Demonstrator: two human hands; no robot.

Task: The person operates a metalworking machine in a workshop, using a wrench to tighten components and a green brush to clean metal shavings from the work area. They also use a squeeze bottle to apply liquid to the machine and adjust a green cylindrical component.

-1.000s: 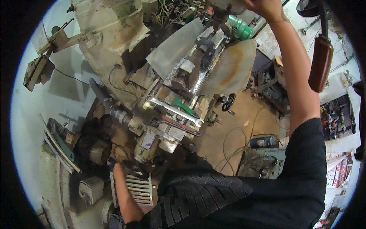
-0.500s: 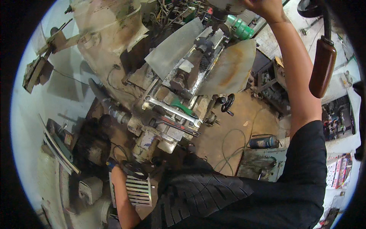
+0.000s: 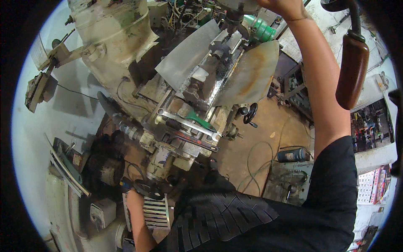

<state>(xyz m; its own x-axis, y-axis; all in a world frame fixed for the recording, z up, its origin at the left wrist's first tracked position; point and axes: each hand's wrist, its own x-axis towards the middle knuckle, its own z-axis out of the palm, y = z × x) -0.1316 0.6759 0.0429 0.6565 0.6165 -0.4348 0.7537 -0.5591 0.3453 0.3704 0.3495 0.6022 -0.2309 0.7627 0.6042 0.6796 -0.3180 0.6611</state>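
Note:
My left hand, at the lower left, is closed around the handle of a dark handwheel on the machine's near side; its fingertips are hardly visible. My raised right hand is cut off by the upper edge, beside the machine's spindle head, and its fingers are mostly out of sight. Below the spindle, a workpiece sits in the vise between two sheet guards. On the near end of the machine table lie a combination wrench, a green-handled brush and a dark wrench.
A lever with a brown grip hangs close at the right. A black crank wheel juts out right of the table. A dark cylinder and a looping hose are on the right. The large machine column stands at the far left.
My left hand has shifted slightly toward me and to the right, still at the handwheel. My right hand stays up by the spindle head. The whole view has shifted a little.

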